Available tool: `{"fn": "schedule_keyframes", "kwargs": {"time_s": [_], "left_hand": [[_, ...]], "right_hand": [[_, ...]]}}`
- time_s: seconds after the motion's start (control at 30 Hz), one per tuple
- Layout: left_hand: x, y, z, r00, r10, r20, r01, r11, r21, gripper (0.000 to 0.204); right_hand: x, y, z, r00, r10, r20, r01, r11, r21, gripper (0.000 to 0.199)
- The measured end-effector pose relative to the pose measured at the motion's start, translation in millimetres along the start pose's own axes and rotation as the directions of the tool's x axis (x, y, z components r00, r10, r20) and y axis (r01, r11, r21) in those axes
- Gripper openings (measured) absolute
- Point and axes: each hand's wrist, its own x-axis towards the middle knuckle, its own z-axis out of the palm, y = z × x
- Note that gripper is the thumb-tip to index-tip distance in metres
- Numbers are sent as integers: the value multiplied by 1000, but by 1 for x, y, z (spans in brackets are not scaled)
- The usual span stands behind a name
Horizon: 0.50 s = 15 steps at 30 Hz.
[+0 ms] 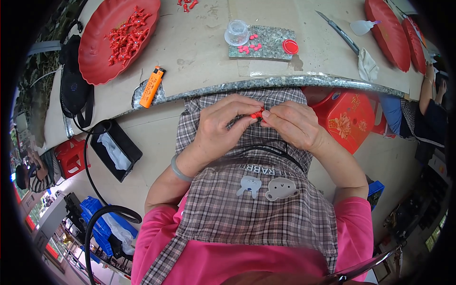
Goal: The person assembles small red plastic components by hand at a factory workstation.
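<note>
My left hand [223, 124] and my right hand [295, 124] meet over my lap, just off the table's near edge. Between their fingertips is a small shiny red plastic figure [257, 115], pinched from both sides and partly hidden by the fingers. Beyond the hands, a speckled stone slab [266, 53] lies on the table. On it are several small pink pieces [244, 49], a clear plastic cup [237, 33] and a round red lid or dish [290, 46]. A red scalloped tray [90, 57] at the far left holds a heap of similar red figures [127, 38].
An orange lighter [152, 86] lies by the table's left front edge. On the right are a craft knife [339, 32], a white cloth [367, 65], a small squeeze bottle [363, 27] and another red tray [387, 35]. A red stool [349, 118] stands below; another person sits at the far right.
</note>
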Motion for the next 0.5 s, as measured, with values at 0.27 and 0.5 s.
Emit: {"fn": "schedule_keyframes", "kwargs": {"time_s": [0.27,0.5], "left_hand": [[4,2,1,1000,1,3,-1,1000,-16,19],[1,2,4,987,-160,2,156,959,-237,18]], "right_hand": [[1,3,-2,1000,-4,-19,4,1000,24,29],[9,1,-15,999,20,-33,-17,998,66,32]]}}
